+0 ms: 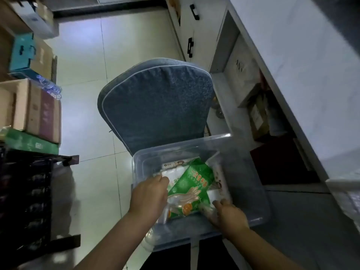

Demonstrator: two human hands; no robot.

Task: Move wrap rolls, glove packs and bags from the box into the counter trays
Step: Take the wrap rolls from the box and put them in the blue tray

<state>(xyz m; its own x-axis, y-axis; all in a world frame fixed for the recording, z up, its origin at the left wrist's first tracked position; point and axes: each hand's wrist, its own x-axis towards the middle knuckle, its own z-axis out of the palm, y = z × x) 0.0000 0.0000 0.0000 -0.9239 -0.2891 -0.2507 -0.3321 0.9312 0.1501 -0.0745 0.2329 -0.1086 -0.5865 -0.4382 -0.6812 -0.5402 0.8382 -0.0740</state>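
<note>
Tiled floor, dimly lit, runs between stacked cartons (35,112) on one side and a white counter (303,78) on the other; no trays can be made out on it. A clear plastic box (251,172) sits on a blue chair cushion (155,106) below the camera. Inside lies a green glove pack (191,184), tilted over white packs (171,174), with a pale wrap roll (221,178) along the side nearer the counter. Left hand (149,195) reaches into the box, fingers curled over a white pack at the green pack's edge; whether it has closed a grip cannot be told. Right hand (228,213) is closed on a clear wrapped item at the near lower corner of the green pack; its exact identity is unclear. Judgement: glove packs are light, soft and slick-filmed, so they will sag and slide; pinch across a sealed edge or grasp the full width. The roll is likely stiffer; grasp it mid-length around the barrel.
</note>
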